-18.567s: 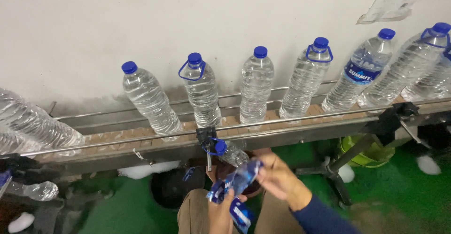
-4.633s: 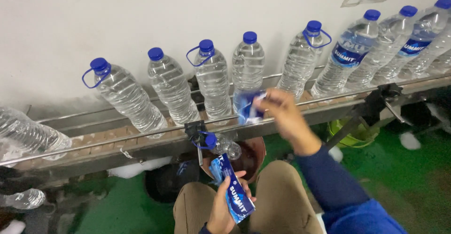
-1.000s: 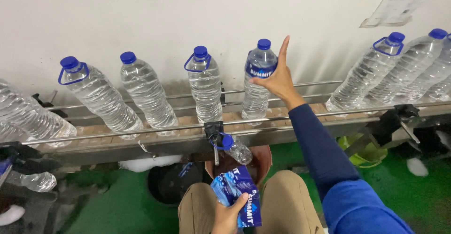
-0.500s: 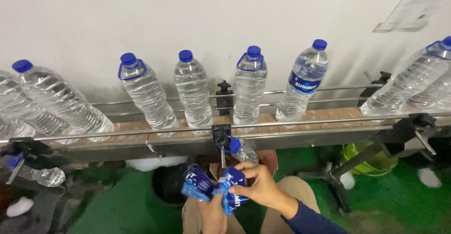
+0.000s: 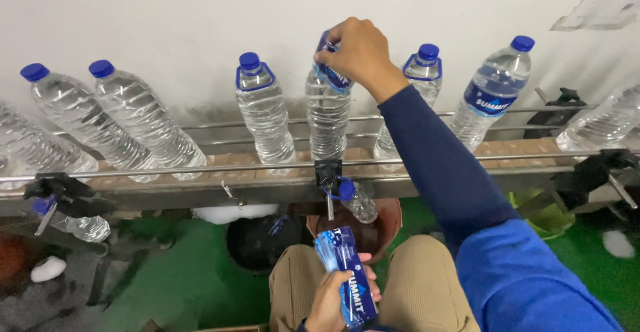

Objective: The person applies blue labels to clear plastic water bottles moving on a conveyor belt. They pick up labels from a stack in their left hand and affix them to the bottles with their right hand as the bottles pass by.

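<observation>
Covering the bottle cap, right hand hides it.

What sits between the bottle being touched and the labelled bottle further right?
In the head view, one unlabelled bottle stands between the touched bottle and the labelled bottle.

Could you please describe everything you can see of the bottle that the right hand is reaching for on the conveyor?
The bottle is clear ribbed plastic, full of clear liquid, standing upright on the conveyor between two rails, midway along the row. The right hand covers its top, fingers pulling a blue label sleeve down over the neck. The cap is hidden. Its body below is bare. Neighbouring bottles stand apart from it.
</observation>
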